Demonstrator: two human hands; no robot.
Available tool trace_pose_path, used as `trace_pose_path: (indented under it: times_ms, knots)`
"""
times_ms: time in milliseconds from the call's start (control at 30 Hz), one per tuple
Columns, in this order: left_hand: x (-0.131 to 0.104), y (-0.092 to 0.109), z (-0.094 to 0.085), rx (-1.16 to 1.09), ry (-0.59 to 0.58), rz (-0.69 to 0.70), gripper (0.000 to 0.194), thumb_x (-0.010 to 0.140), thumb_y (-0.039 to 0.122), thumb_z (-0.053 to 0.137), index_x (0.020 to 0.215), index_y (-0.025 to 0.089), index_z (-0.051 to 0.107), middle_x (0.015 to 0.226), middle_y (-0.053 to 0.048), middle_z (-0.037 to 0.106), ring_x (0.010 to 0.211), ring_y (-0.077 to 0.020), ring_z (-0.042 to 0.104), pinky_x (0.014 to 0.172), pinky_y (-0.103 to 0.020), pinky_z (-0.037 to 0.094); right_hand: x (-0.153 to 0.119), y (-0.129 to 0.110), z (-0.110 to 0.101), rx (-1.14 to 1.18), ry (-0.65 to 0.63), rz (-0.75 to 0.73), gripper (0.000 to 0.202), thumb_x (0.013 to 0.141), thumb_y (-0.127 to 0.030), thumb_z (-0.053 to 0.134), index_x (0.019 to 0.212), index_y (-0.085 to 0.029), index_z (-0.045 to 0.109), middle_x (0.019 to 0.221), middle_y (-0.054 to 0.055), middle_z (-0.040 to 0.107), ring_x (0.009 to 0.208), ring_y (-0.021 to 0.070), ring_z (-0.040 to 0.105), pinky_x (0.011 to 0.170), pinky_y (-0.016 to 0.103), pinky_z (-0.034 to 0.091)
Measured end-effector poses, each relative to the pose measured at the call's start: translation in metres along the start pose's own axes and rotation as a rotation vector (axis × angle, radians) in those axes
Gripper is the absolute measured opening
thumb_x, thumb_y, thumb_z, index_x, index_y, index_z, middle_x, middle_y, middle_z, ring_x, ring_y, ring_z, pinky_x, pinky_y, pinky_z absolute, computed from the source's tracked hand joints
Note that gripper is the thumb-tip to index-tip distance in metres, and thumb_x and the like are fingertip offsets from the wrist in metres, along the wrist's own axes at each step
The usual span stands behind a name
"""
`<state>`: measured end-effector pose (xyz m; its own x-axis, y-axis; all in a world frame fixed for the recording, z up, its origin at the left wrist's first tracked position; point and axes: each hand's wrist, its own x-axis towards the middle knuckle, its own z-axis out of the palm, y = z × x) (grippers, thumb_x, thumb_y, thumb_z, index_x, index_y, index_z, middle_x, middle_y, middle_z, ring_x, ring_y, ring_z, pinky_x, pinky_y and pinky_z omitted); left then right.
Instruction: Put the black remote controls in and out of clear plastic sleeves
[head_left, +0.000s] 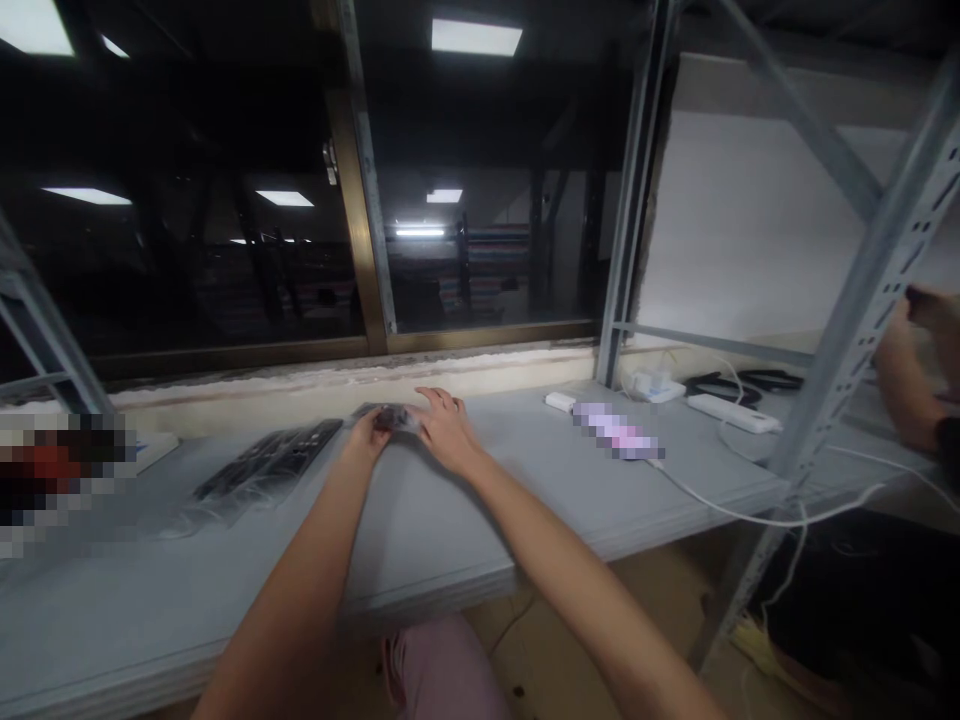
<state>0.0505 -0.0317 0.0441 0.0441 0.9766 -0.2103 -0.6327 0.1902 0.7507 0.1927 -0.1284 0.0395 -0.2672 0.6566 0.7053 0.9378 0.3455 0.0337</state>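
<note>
Both my hands meet over the grey shelf top near the window wall. My left hand (366, 436) is closed on one end of a small dark object in clear plastic wrapping (397, 418); blur hides its exact kind. At the other end, my right hand (448, 432) touches the wrapping with its thumb side, and its upper fingers are stretched out. Whether the right fingers pinch the plastic is unclear. Just left of my hands lie flat black pieces with small light marks (274, 458), covered by clear, crinkled plastic bags.
A grey shelf board (480, 530) spans the view between metal posts (847, 290). Right of my hands lie a blurred-out phone-like thing (616, 432) on a white cable (720, 510), a white plug (559, 402) and a power strip (733, 414). Another person's arm (904, 375) shows far right.
</note>
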Motion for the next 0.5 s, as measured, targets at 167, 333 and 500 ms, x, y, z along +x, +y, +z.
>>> trace_pose_path:
  times_ms: [167, 333, 500]
  knots:
    - [-0.001, -0.002, 0.0, 0.039, 0.032, -0.046, 0.02, 0.083, 0.003, 0.046, 0.07, 0.013, 0.056, 0.054, -0.001, 0.057, 0.044, -0.0101, 0.054, 0.044, -0.018, 0.047, 0.0, 0.005, 0.005, 0.066, -0.063, -0.001, 0.034, 0.092, -0.02, 0.045, 0.124, -0.026, 0.056, 0.138, 0.005, 0.045, 0.124, 0.0212, 0.035, 0.097, 0.04, 0.034]
    - [-0.009, -0.006, 0.003, 0.095, -0.077, -0.078, 0.017, 0.086, 0.005, 0.045, 0.082, 0.012, 0.06, 0.055, 0.0, 0.058, 0.045, -0.0096, 0.054, 0.046, -0.018, 0.047, 0.003, 0.009, 0.005, -0.063, -0.004, -0.08, 0.029, 0.089, -0.018, 0.052, 0.115, -0.028, 0.061, 0.135, 0.005, 0.049, 0.122, 0.0232, 0.039, 0.096, 0.042, 0.033]
    - [-0.012, -0.009, 0.003, 0.09, -0.098, -0.116, 0.018, 0.091, 0.011, 0.043, 0.09, 0.012, 0.06, 0.058, -0.001, 0.06, 0.048, -0.0106, 0.056, 0.049, -0.019, 0.047, 0.002, 0.011, 0.003, -0.154, 0.032, -0.225, 0.024, 0.088, -0.016, 0.054, 0.109, -0.024, 0.062, 0.129, 0.007, 0.055, 0.118, 0.0239, 0.044, 0.1, 0.044, 0.028]
